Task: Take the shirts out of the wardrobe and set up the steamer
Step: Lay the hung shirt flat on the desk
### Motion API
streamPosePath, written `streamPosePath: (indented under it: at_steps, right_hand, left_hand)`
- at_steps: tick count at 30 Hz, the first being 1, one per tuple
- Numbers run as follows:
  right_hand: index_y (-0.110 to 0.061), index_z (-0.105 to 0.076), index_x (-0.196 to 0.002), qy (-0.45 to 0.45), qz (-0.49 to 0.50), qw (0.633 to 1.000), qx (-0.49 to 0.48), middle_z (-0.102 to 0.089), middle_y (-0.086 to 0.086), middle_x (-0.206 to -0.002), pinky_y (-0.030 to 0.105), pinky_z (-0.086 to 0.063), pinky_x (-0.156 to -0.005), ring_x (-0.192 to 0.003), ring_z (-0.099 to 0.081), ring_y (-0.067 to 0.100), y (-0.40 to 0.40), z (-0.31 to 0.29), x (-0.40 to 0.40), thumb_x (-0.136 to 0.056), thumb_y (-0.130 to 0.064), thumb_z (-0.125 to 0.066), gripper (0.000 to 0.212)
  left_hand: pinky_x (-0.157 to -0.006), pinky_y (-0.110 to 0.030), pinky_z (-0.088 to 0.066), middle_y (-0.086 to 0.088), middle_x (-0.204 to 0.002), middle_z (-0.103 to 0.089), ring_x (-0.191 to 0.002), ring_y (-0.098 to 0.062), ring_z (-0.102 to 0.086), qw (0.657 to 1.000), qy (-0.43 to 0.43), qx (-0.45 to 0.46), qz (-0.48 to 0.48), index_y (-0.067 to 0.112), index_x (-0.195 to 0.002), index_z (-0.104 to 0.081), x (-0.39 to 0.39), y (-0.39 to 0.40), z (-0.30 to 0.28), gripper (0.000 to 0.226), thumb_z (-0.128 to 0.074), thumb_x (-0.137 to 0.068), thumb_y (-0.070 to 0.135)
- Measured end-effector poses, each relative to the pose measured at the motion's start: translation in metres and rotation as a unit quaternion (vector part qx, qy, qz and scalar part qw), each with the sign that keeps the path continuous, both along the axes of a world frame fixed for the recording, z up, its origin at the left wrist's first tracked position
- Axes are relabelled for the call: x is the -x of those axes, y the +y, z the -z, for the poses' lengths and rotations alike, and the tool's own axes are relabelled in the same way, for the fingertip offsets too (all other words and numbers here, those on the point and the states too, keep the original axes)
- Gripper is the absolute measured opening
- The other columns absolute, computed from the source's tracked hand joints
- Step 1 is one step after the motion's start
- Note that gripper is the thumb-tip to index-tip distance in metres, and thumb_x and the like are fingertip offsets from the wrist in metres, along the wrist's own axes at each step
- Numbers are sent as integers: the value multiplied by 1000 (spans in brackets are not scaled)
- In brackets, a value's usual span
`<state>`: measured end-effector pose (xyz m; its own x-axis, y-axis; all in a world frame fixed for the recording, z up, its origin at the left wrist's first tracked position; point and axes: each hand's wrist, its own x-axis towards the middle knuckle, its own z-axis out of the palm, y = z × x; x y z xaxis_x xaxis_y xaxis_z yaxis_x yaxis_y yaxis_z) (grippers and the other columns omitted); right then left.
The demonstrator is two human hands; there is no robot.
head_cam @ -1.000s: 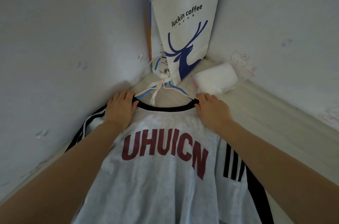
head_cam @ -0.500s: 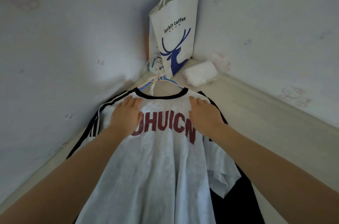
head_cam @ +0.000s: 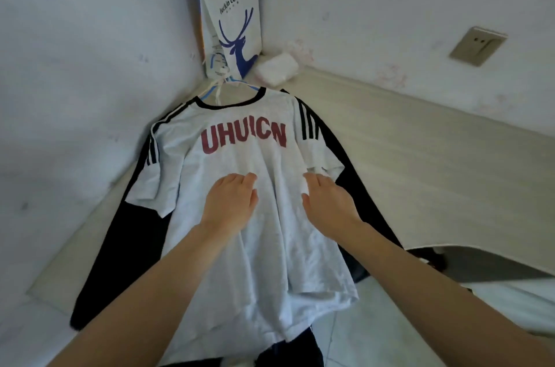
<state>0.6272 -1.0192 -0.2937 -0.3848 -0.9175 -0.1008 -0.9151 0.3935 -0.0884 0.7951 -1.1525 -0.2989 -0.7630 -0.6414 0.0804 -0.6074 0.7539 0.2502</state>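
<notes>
The white shirt is lying flat on the desk, over a dark garment. The left hand and right hand are resting on its middle, fingers straight, gripping nothing. It is looking light, soft and floppy; taking it by the hanger at the collar seems best. Beyond the collar, a paper bag is standing in the corner.

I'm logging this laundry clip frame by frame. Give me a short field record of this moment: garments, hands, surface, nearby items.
top garment: white T-shirt with red lettering, laid flat, front up
underneath: dark garment, spread beneath it
hanger: blue hanger at the collar
left hand: left hand flat on the shirt
right hand: right hand flat on the shirt
surface: pale desk in a corner
nearby: paper bag; wall socket
</notes>
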Motion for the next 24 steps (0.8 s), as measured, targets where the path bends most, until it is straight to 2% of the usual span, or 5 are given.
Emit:
streamPosePath:
  at_steps: [4, 10, 17, 20, 24]
  right_hand:
    - [-12, -39, -135, -20, 48, 999, 4, -57, 3, -116, 29, -48, -78, -101, -56, 20, 62, -8, -24, -100, -35, -37, 42]
    - [-16, -44, -133, -48, 166, 985, 10, -58, 0, -117, 30, -45, -90, -107, -54, 19, 146, -14, -48, -100, -34, -37, 38]
    - [-14, -54, -121, -49, 280, 957, 55, -60, 1, -112, 32, -45, -91, -108, -55, 23, 253, -36, -78, -98, -28, -43, 29]
    - [-12, -60, -113, -35, 336, 939, 66, -63, 3, -104, 33, -50, -82, -100, -61, 25, 307, -43, -98, -93, -26, -53, 25]
    - [-13, -53, -128, -67, 398, 912, 79, -58, 2, -124, 32, -46, -93, -116, -53, 24, 388, -50, -130, -96, -27, -49, 36]
  left_hand:
    - [-86, -35, -48, -1, -95, -71, -94, -22, -63, 999, 19, -31, 26, 13, -123, -57, -7, 47, -8, 31, -49, -95, 24]
    - [-72, -35, -49, 1, -86, -70, -79, -20, -61, 993, 49, -70, 79, 12, -114, -61, 0, 114, -23, 25, -56, -91, 21]
    - [-74, -35, -53, -1, -93, -67, -90, -22, -61, 967, 57, -102, 226, 13, -113, -63, 22, 208, -42, 23, -58, -91, 16]
    - [-69, -33, -54, 0, -93, -69, -91, -22, -63, 940, 64, -92, 321, 12, -109, -65, 28, 261, -45, 24, -66, -86, 15]
    - [-73, -30, -53, 3, -97, -68, -96, -19, -61, 912, 55, -91, 397, 13, -113, -64, 28, 338, -46, 26, -64, -87, 17]
